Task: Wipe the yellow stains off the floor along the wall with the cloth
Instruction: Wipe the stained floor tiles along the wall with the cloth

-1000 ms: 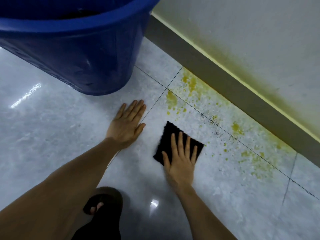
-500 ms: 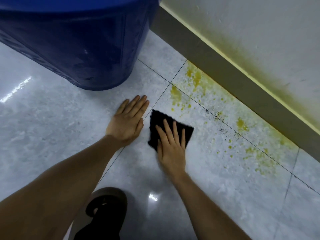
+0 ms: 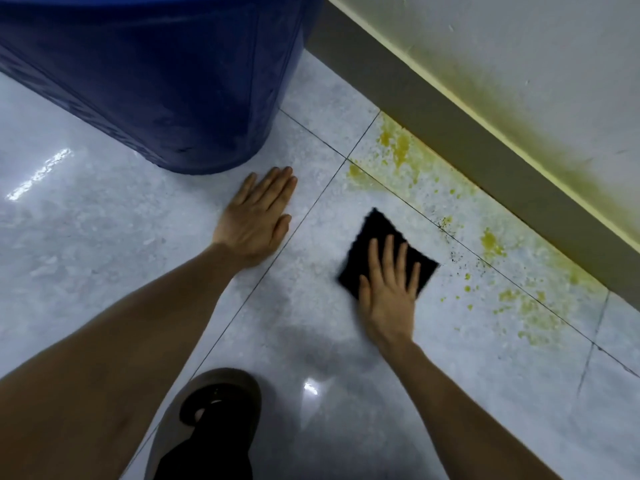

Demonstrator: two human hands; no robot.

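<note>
Cloth [image 3: 382, 242] pinned flat beneath spread right hand [image 3: 388, 292], short of yellow stains [image 3: 490, 242]; left hand [image 3: 254, 216] splayed, bracing. Risk: smearing stains wider.

The big blue bucket [image 3: 156, 81] runs off the top and left edges, so its rim and inside cannot be seen. The right hand [image 3: 388, 292] lies flat over the near half of the black cloth [image 3: 377, 233], hiding that part; both look a little blurred. The sandal [image 3: 221, 407], below the bucket, is cut off at the bottom edge. Both arms run out of the picture too.
</note>
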